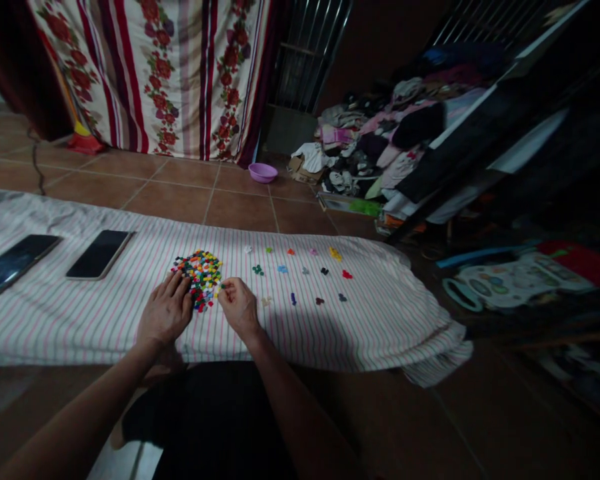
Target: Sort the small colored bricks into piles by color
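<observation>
Far left of both hands, a dark phone (19, 263) lies on the striped cloth (130, 303) covering the surface; a second phone (99, 254) lies nearer the left hand (166, 311). That hand is palm down, fingers loosely spread, their tips on the near-left edge of the mixed coloured pieces (205, 270). The heap sits between the two hands, reaching beyond the left fingertips. If this hand presses or drags, it could shove pieces outward or ruck the cloth beneath them.

At the heap's right edge, the right hand (239, 308) has thumb and fingers drawn together beside a tiny dark piece; I cannot tell whether it is pinched or merely touched. Pieces this small and crowded could slip out, or a neighbour could come up with one.

Right of this grip stand small colour groups in three rough rows. The beige group (266, 301) is closest, pale against the cloth and easily missed or brushed by the wrist. Beyond it, the dark green group (258, 270) and black group (325, 271) could be confused in this dim light. At the far right, the red group (347, 274) lies well apart from the heap.
</observation>
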### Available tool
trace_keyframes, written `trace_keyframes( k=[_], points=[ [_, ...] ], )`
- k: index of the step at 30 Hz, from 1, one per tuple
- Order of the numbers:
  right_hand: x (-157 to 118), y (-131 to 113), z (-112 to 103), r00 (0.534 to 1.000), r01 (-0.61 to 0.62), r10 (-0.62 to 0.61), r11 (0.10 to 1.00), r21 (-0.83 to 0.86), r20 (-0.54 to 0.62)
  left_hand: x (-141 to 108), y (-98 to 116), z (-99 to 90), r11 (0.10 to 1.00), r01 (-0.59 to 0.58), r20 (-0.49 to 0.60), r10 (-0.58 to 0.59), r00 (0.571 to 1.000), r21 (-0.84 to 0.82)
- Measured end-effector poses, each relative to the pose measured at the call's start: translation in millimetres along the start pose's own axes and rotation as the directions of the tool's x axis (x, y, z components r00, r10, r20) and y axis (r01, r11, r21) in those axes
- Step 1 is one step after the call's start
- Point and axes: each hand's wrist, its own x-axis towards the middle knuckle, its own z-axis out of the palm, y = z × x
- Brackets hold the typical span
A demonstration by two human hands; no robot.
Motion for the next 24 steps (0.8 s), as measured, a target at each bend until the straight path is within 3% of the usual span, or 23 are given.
trace_keyframes(
  k=[12,19,24],
  points=[
    [20.1,14.7,-26.3,0.998,-0.053,0.050,0.994,-0.100,-0.033,0.2,-0.1,3.2,0.999,0.011,-0.031,-0.012,0.999,-0.034],
    [38.8,41.0,-54.9,0.991,-0.082,0.053,0.965,-0.249,-0.121,0.4,2.0,3.1,0.999,0.034,-0.031,-0.034,0.999,-0.003],
    [44.8,59.0,-64.4,0.986,-0.154,0.120,0.917,-0.368,-0.114,0.1,2.8,2.2,0.999,0.036,-0.008,-0.036,0.999,0.006]
  ],
)
